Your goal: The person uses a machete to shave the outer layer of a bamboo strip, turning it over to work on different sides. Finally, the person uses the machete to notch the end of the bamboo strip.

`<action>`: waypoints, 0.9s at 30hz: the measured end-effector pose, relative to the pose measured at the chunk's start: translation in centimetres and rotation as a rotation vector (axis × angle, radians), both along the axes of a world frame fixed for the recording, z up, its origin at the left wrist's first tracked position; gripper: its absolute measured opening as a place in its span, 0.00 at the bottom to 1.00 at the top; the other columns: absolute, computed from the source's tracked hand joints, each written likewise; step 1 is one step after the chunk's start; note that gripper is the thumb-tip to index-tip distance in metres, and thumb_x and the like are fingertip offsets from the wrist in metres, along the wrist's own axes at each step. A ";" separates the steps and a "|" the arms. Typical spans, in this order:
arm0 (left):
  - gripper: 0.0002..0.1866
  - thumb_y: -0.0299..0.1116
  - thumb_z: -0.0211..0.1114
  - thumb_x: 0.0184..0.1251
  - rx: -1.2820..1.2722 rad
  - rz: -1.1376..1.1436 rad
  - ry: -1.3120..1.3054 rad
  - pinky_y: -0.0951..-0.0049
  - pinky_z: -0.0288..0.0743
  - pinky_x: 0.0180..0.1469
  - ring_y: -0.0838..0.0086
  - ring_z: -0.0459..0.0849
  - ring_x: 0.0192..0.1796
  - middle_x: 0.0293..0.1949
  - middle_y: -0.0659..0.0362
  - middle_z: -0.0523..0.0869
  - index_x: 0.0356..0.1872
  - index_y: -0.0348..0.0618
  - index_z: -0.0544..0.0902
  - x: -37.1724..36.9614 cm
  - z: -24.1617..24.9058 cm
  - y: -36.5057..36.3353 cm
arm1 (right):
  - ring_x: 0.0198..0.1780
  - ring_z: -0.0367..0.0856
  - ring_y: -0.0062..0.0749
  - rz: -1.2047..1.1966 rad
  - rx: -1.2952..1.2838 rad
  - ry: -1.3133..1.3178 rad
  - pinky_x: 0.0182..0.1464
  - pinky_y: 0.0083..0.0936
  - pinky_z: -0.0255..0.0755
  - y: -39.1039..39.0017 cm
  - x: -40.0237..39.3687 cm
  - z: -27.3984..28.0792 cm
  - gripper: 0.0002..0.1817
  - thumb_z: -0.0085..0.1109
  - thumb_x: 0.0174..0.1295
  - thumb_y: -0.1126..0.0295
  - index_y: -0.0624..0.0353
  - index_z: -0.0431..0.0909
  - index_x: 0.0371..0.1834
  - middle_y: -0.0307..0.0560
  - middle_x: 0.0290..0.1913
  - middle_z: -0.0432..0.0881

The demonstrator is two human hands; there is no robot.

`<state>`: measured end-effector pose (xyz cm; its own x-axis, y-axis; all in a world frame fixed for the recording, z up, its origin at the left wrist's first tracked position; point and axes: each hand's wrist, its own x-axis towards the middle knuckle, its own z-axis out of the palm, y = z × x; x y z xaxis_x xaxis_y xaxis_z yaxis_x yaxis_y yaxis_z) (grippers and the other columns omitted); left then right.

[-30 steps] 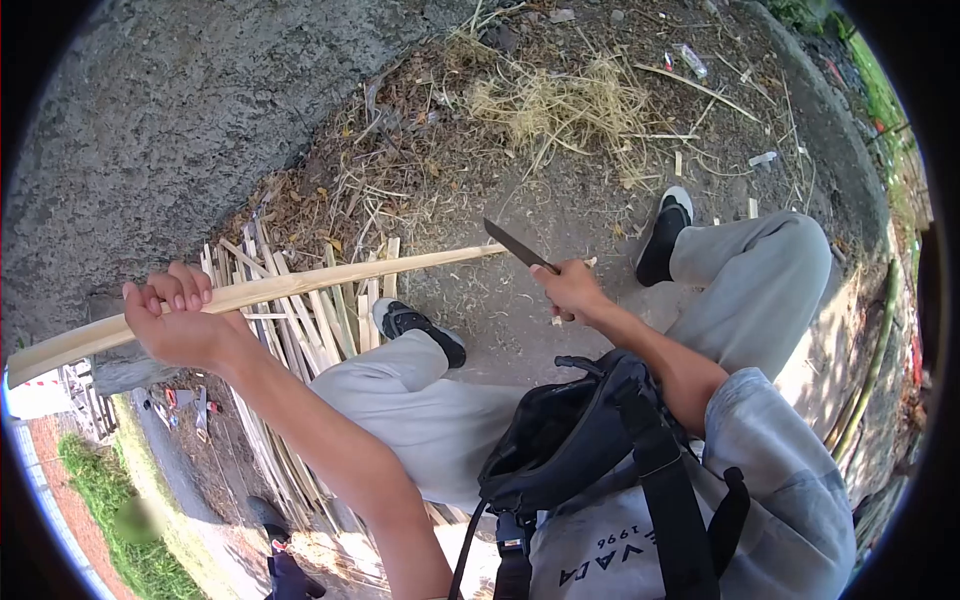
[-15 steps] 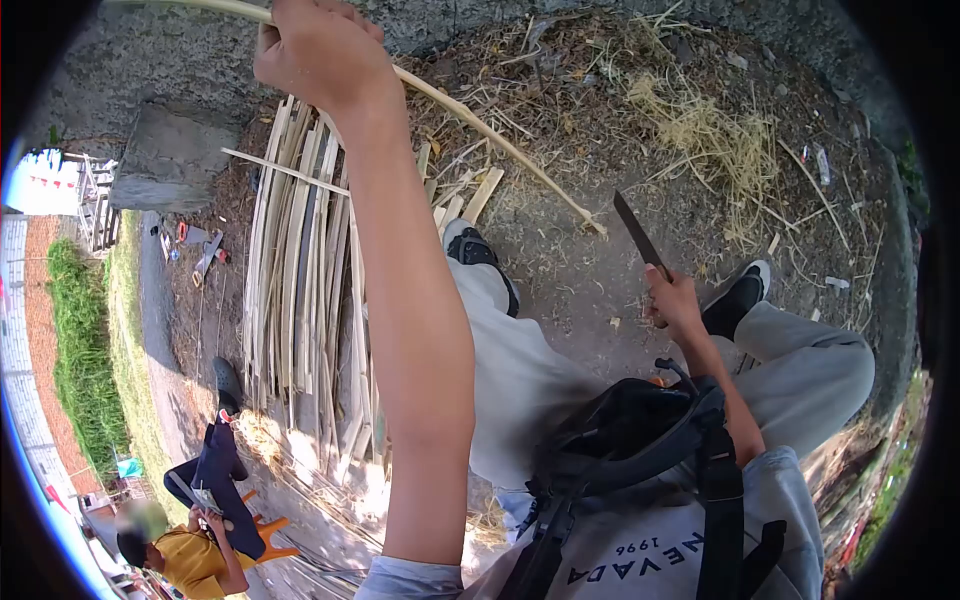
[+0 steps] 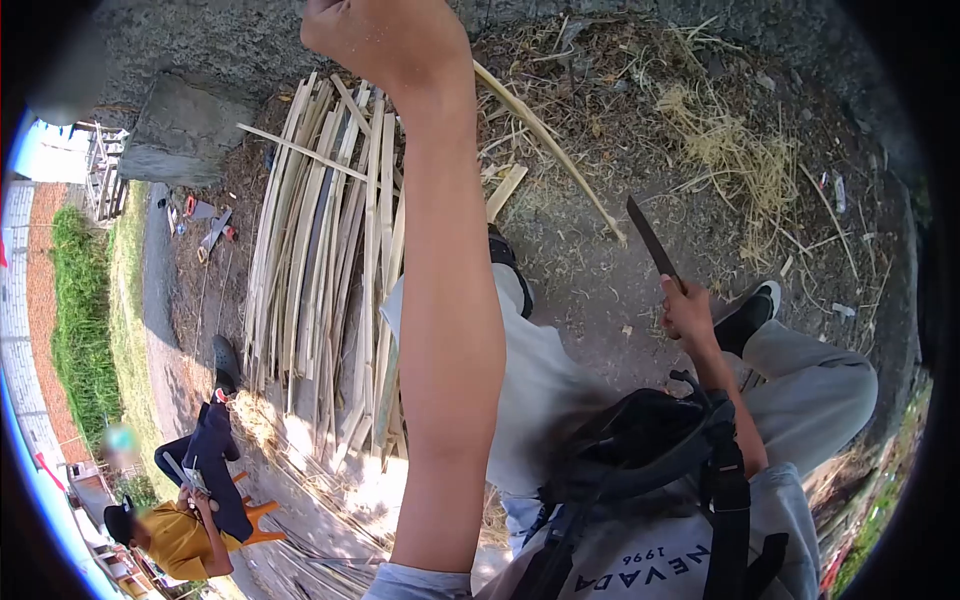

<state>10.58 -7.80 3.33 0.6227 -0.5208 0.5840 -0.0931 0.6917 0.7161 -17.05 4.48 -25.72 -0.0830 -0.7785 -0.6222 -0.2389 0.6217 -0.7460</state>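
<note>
My left hand [image 3: 385, 40] is raised at the top edge, its fingers curled and partly cut off by the frame. A long pale wooden strip [image 3: 550, 135] runs out from behind that wrist, slanting down to the right, its frayed end over the dirt. Lower right, my right hand [image 3: 687, 308] is closed round the handle of a dark-bladed knife [image 3: 650, 234]. The blade points up and left, just right of the strip's lower end, with a gap between them.
Many cut strips [image 3: 310, 220] lie in a long pile left of my raised arm. Shavings [image 3: 735, 145] cover the ground at upper right. A concrete block [image 3: 185, 130] stands upper left. A person in a yellow shirt [image 3: 180, 540] sits on an orange stool [image 3: 262, 522] at lower left.
My left hand and the strip have shifted to the right in view, the hand further past the top edge. The knife and my right hand appear slightly lower and further right.
</note>
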 end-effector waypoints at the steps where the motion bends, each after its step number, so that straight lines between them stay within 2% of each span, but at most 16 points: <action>1: 0.19 0.31 0.56 0.63 0.014 -0.016 0.030 0.73 0.49 0.17 0.79 0.56 0.13 0.12 0.63 0.59 0.15 0.48 0.59 -0.1 0.1 -0.1 | 0.16 0.71 0.21 0.003 -0.015 0.005 0.17 0.23 0.64 -0.2 -0.4 -0.1 0.18 0.58 0.65 0.58 0.65 0.74 0.29 0.37 0.18 0.70; 5: 0.19 0.31 0.55 0.63 0.054 -0.115 0.107 0.74 0.50 0.16 0.79 0.57 0.13 0.12 0.63 0.60 0.14 0.48 0.60 0.3 0.1 -0.4 | 0.14 0.71 0.22 -0.023 -0.033 0.079 0.14 0.25 0.61 0.6 -0.8 0.9 0.18 0.58 0.65 0.58 0.65 0.75 0.29 0.38 0.17 0.71; 9: 0.19 0.31 0.54 0.64 0.066 -0.038 0.098 0.74 0.50 0.17 0.80 0.56 0.14 0.13 0.65 0.56 0.15 0.50 0.59 1.8 -0.2 0.0 | 0.14 0.70 0.22 0.007 0.019 0.028 0.14 0.24 0.61 0.3 -0.2 0.3 0.18 0.57 0.66 0.57 0.64 0.75 0.29 0.36 0.16 0.70; 10: 0.16 0.36 0.57 0.63 0.105 0.047 0.303 0.74 0.53 0.15 0.80 0.60 0.12 0.12 0.67 0.62 0.18 0.49 0.64 1.2 0.7 -0.2 | 0.14 0.69 0.21 -0.005 0.032 -0.008 0.14 0.24 0.61 0.3 -0.2 -0.2 0.18 0.57 0.66 0.57 0.63 0.75 0.29 0.35 0.16 0.68; 17: 0.18 0.35 0.56 0.63 -0.013 0.192 0.029 0.73 0.53 0.22 0.83 0.60 0.19 0.15 0.67 0.65 0.15 0.44 0.66 1.8 -0.4 -1.5 | 0.13 0.66 0.20 0.010 0.027 -0.041 0.13 0.23 0.59 0.1 -0.4 -0.2 0.18 0.57 0.66 0.56 0.63 0.72 0.32 0.35 0.19 0.66; 25: 0.18 0.38 0.57 0.64 0.080 -0.011 0.168 0.73 0.60 0.21 0.77 0.64 0.15 0.13 0.65 0.67 0.18 0.38 0.68 1.8 -0.3 -0.3 | 0.14 0.71 0.22 0.008 0.016 0.056 0.13 0.25 0.58 0.1 0.0 0.5 0.20 0.54 0.68 0.56 0.65 0.75 0.30 0.37 0.17 0.68; 27: 0.17 0.31 0.55 0.64 0.094 -0.132 0.093 0.75 0.51 0.18 0.79 0.57 0.15 0.14 0.65 0.57 0.17 0.50 0.60 1.2 0.0 1.2 | 0.14 0.73 0.25 0.031 -0.054 0.098 0.14 0.28 0.61 0.1 -0.3 -0.9 0.23 0.52 0.68 0.54 0.67 0.76 0.27 0.40 0.15 0.70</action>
